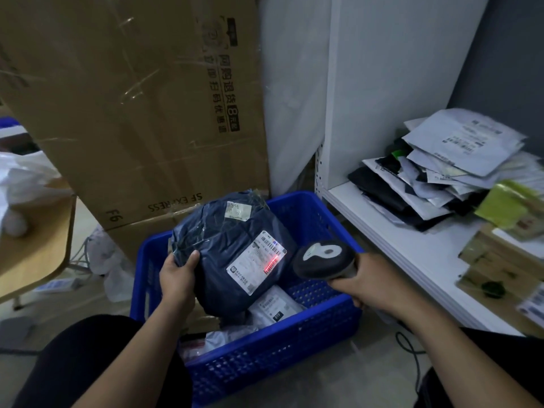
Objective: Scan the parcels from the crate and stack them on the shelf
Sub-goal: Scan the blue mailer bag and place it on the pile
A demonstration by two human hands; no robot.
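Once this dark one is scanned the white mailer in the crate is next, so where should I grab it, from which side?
Probably pinch the white mailer by its exposed right edge, coming from above at the right of the crate. It lies roughly flat, and the dark parcel covers its left part.

**Both hands gripping, arms forward**

Left hand (178,278): fingers under the left edge of the dark parcel (223,245), thumb on top. Right hand (374,285): wrapped round the scanner (322,259) handle. Forearms bare, reaching forward and angled inward.
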